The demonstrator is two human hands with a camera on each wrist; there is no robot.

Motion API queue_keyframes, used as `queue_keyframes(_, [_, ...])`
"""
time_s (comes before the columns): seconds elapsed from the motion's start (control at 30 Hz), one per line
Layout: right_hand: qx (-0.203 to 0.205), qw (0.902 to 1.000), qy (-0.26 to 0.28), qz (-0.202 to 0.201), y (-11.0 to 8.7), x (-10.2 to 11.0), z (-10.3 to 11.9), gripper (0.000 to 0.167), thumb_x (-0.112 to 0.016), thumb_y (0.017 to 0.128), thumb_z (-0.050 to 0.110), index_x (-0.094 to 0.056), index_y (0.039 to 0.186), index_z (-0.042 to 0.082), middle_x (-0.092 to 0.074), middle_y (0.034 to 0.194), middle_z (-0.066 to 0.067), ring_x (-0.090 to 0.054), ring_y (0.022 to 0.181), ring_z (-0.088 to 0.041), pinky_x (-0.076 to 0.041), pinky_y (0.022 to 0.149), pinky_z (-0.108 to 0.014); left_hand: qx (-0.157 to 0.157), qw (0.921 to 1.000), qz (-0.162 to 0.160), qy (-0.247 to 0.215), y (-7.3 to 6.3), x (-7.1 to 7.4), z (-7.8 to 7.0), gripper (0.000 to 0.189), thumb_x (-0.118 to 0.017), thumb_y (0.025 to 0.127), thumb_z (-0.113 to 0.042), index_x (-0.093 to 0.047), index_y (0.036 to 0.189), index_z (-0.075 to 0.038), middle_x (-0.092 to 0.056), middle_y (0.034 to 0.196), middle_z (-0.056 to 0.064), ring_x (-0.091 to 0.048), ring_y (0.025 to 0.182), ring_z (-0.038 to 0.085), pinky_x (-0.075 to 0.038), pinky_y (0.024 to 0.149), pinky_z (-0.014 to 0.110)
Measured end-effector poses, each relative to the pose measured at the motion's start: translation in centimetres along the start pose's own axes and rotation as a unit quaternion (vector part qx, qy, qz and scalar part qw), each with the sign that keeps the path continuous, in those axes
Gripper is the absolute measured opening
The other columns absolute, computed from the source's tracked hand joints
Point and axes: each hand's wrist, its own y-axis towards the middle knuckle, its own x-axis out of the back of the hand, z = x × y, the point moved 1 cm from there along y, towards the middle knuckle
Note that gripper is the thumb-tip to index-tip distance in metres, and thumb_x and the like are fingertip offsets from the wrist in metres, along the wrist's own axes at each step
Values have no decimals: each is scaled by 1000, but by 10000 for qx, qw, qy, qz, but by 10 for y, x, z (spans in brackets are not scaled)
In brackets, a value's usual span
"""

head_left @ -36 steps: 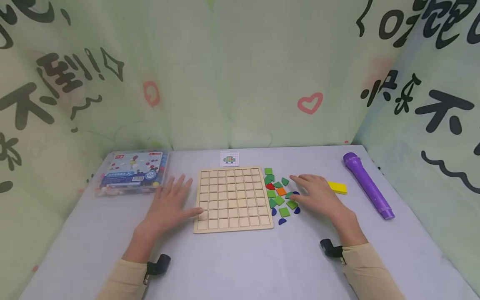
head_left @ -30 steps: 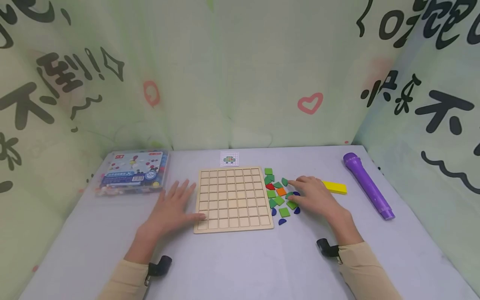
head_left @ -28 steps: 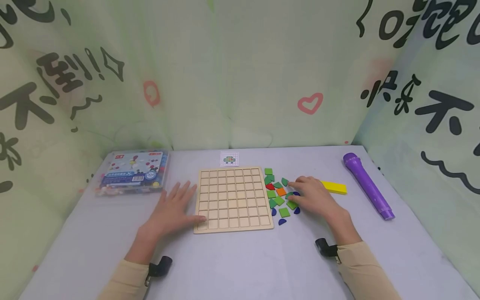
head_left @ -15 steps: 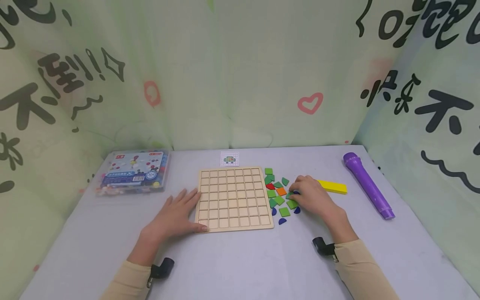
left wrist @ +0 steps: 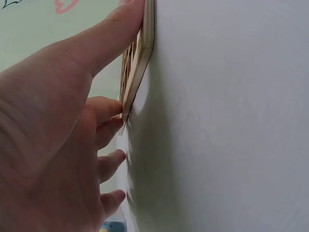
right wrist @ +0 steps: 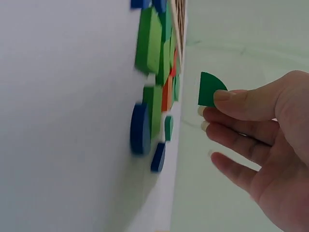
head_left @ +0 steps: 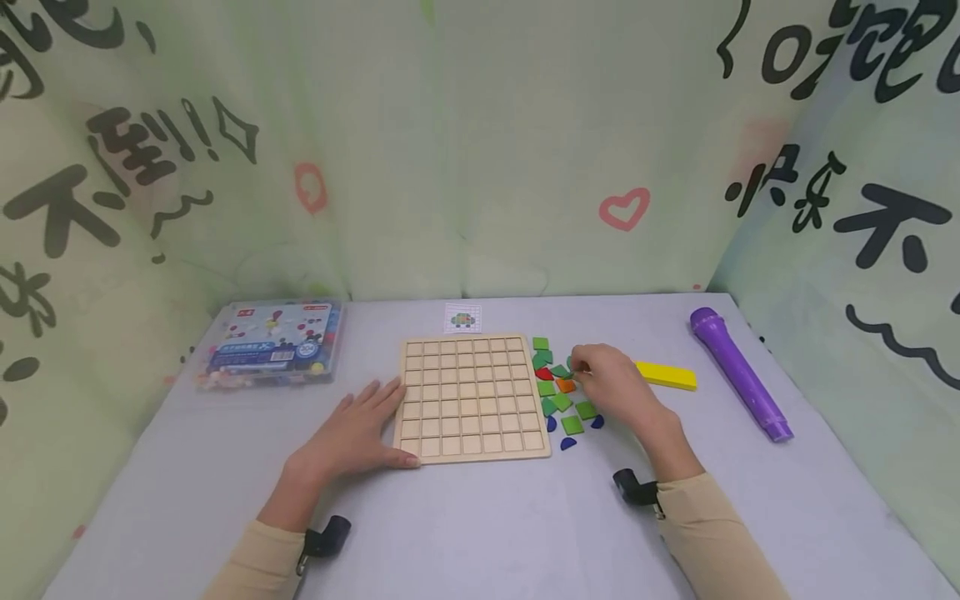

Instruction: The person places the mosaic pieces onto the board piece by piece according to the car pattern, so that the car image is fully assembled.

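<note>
A wooden board point(head_left: 472, 400) with a grid of square cells lies flat on the table in front. My left hand point(head_left: 352, 435) rests at its left side, fingers along the left edge and thumb at the near left corner. In the left wrist view, the thumb point(left wrist: 108, 41) lies against the board's edge. My right hand point(head_left: 618, 387) pinches a green quarter-circle tile point(right wrist: 210, 91) between thumb and fingers, raised off the table. Beneath and beside that hand lie loose tiles: green squares point(head_left: 572, 425), an orange square point(head_left: 566, 386), a red tile point(head_left: 544, 374) and blue half-rounds point(head_left: 568, 443).
A small pattern card point(head_left: 462, 318) lies beyond the board. At the back left stands a clear plastic box point(head_left: 270, 346) of colourful parts. To the right of the tiles are a yellow bar point(head_left: 666, 375) and a purple cylinder point(head_left: 741, 375). Curtains surround the white table point(head_left: 480, 533).
My right hand has come in over the tiles, closed its fingertips on a green quarter-circle tile and lifted it. My left hand has slid nearer, its thumb now at the board's near corner.
</note>
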Motion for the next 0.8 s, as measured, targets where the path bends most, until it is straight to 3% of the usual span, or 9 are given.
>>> queue_keyframes(0.17, [280, 9988, 383, -81, 11, -6, 20, 18, -62, 88, -4, -72, 94, 9, -72, 95, -6, -59, 84, -22, -55, 75, -34, -8, 10000, 8, 2, 1, -1, 2, 118, -71, 71, -74, -26, 158, -10, -24, 166, 7, -20, 153, 40, -18, 121, 65])
queue_keyframes(0.33, [602, 9956, 709, -142, 23, -15, 38, 18, -65, 88, -4, -74, 95, 10, -74, 96, -6, -63, 88, -21, -56, 80, -37, 7, 10000, 3, 4, 3, -1, 2, 118, -71, 70, -76, -27, 158, -10, -25, 166, 6, -20, 153, 39, -18, 122, 64])
queue_keyframes(0.53, [713, 9915, 1084, -76, 36, -29, 56, 18, -62, 92, -1, -75, 104, 6, -75, 102, -7, -67, 98, -22, -57, 87, -41, 18, 10000, 37, -25, 3, 0, 0, 118, -72, 70, -75, -26, 158, -11, -24, 166, 5, -19, 153, 39, -18, 122, 63])
queue_keyframes(0.8, [778, 9867, 1428, 66, 51, -48, 85, 15, -64, 92, 1, -73, 103, 4, -73, 95, -6, -64, 89, -19, -56, 80, -35, 47, 10000, 67, -8, 3, 0, 1, 119, -71, 69, -76, -26, 158, -12, -23, 167, 4, -18, 154, 38, -18, 123, 63])
